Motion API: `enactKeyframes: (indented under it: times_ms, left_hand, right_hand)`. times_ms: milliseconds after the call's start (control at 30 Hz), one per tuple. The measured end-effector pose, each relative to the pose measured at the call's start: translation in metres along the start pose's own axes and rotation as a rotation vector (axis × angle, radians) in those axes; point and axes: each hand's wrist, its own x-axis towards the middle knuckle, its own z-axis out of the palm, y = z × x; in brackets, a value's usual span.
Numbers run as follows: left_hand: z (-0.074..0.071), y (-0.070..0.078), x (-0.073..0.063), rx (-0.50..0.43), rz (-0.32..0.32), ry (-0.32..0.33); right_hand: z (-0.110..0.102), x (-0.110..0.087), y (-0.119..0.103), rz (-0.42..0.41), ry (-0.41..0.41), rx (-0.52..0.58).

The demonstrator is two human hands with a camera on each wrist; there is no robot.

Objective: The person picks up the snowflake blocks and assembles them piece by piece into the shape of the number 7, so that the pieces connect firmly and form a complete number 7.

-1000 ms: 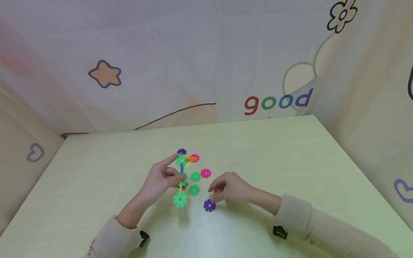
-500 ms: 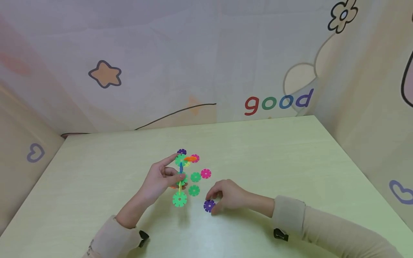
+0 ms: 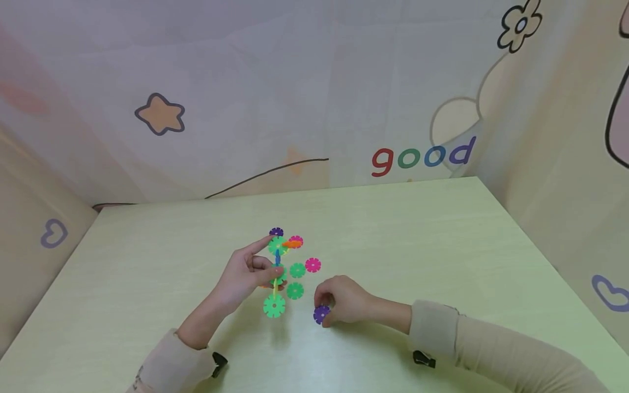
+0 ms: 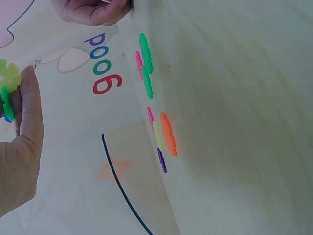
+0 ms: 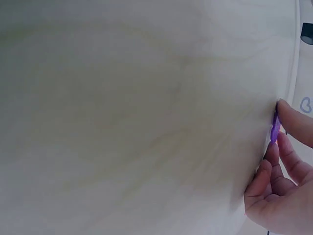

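My left hand [image 3: 245, 275] holds up a chain of slotted snowflake discs [image 3: 274, 306], pinched between thumb and fingers. Green discs alternate with edge-on blue and yellow ones; an orange disc [image 3: 293, 244] sticks out at the top right. In the left wrist view only part of the chain shows, a yellow disc [image 4: 9, 76] beside the fingers. My right hand [image 3: 346, 300] pinches a loose purple disc [image 3: 321, 315] by its edge, low at the tabletop. The right wrist view shows the purple disc [image 5: 275, 128] edge-on between thumb and fingers.
Between the hands lie two green discs [image 3: 295, 291] and a pink disc [image 3: 313, 265]. Farther back are another pink disc [image 3: 295, 240] and a purple disc [image 3: 276, 232]. Orange discs [image 4: 168, 134] lie on the pale table [image 3: 403, 234], mostly hidden by the left hand in the head view.
My right hand has come down to the near purple disc, closed thumb and fingers on it, and shifted it slightly right. The left hand and its chain have stayed almost still.
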Motion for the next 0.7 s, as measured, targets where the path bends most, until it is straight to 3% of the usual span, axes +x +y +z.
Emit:
enactKeyframes:
  times_ms: [400, 700]
  left_hand:
    - [0.004, 0.001, -0.001, -0.024, -0.001, -0.005]
    - [0.005, 0.000, -0.001, -0.023, -0.005, -0.004]
  right_hand:
    - [-0.011, 0.000, 0.001, 0.025, -0.073, 0.215]
    - [-0.021, 0.001, 0.002, 0.052, 0.016, 0.386]
